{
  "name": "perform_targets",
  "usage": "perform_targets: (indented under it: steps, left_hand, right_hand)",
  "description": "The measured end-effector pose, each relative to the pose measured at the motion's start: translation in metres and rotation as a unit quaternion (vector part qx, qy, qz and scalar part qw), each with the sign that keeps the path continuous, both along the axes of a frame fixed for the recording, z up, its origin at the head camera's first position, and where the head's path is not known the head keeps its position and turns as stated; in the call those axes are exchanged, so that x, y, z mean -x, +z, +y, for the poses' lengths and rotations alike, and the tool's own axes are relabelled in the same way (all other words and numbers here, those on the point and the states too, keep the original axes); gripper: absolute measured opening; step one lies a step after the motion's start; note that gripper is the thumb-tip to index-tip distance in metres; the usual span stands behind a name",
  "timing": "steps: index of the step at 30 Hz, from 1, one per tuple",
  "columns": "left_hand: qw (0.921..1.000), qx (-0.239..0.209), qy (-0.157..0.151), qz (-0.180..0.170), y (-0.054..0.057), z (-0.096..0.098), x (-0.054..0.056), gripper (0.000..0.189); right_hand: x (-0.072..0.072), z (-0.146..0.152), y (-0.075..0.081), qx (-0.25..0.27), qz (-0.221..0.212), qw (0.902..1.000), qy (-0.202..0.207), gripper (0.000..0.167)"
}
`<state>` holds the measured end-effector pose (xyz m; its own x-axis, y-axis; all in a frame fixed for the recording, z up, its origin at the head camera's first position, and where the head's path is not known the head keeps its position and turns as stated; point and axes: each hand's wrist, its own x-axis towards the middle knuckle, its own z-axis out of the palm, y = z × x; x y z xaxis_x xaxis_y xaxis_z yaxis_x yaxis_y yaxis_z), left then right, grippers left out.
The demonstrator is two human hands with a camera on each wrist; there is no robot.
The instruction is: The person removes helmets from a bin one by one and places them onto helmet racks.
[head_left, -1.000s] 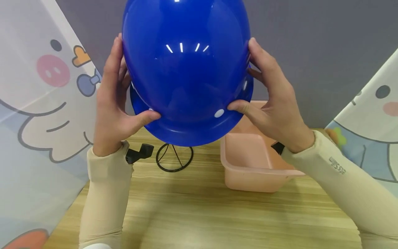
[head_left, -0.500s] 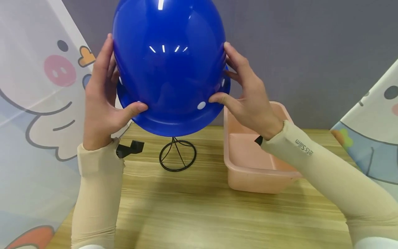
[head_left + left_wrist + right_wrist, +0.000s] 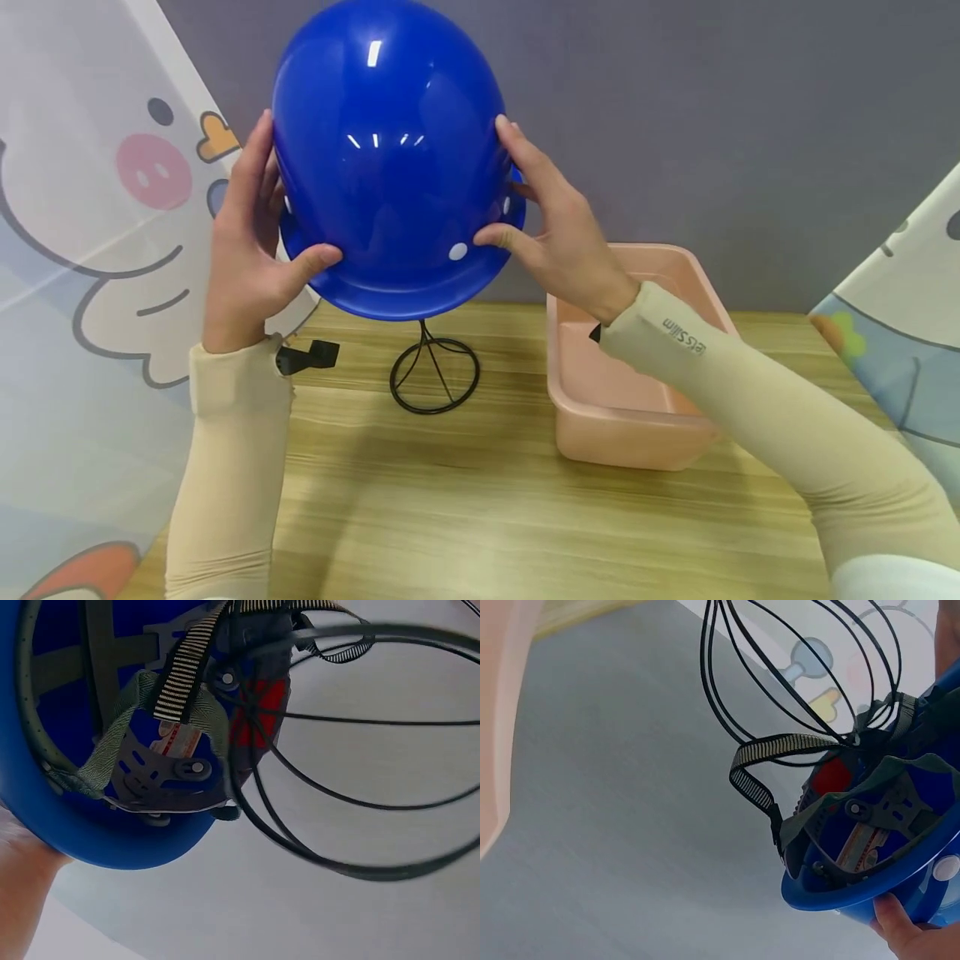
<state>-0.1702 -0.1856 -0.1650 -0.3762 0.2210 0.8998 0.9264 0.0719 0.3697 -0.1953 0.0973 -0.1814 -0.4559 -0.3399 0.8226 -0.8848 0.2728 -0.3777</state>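
A blue hard hat (image 3: 390,167) is held up by both hands, its dome facing the head camera. My left hand (image 3: 255,242) grips its left side, thumb on the shell just above the brim. On the right side my right hand (image 3: 558,229) grips it likewise, thumb beside a white round plug. Beneath it stands a black wire stand (image 3: 426,336), whose upper part the hat hides in the head view. From the left wrist, the stand's wires overlap the hat's inside. A striped chin strap (image 3: 780,750) hangs from the hat close to the wires.
A pink plastic bin (image 3: 637,433) stands right of the stand on the wood-grain table (image 3: 450,508), under the right forearm. A grey partition (image 3: 675,125) rises behind. Cartoon-printed panels (image 3: 112,333) flank the table at both sides.
Both hands have carried the hard hat leftward and farther from the head camera, over the wire stand. The bin and stand have shifted slightly rightward in view. Both grips are kept.
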Motion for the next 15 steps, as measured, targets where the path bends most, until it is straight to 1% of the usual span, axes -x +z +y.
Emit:
perform_targets:
  steps: [2,5,7,8,12,15]
  left_hand:
    - [0.9999,0.007,0.011,-0.003,-0.003,-0.002,0.002,0.096]
    - [0.9996,0.014,0.025,-0.005,-0.007,-0.004,0.004,0.098]
    - [0.9993,0.019,0.034,-0.003,-0.008,-0.005,0.006,0.097]
    - [0.9989,0.023,0.041,0.002,-0.009,-0.006,0.006,0.096]
    - [0.9988,0.027,0.042,0.003,-0.013,-0.008,0.008,0.095]
    - [0.999,0.027,0.035,-0.005,-0.017,-0.01,0.008,0.095]
  right_hand:
    - [-0.006,-0.002,0.002,-0.01,-0.016,0.9998,-0.01,0.087]
    - [-0.013,-0.004,0.004,-0.017,-0.017,0.9996,-0.015,0.084]
    - [-0.014,-0.005,0.004,-0.021,-0.02,0.9995,-0.015,0.084]
    - [-0.013,-0.005,0.003,-0.022,-0.02,0.9994,-0.016,0.084]
    - [-0.001,-0.004,-0.005,-0.029,-0.023,0.999,-0.025,0.088]
    - [0.007,-0.002,-0.012,-0.034,-0.025,0.9987,-0.03,0.092]
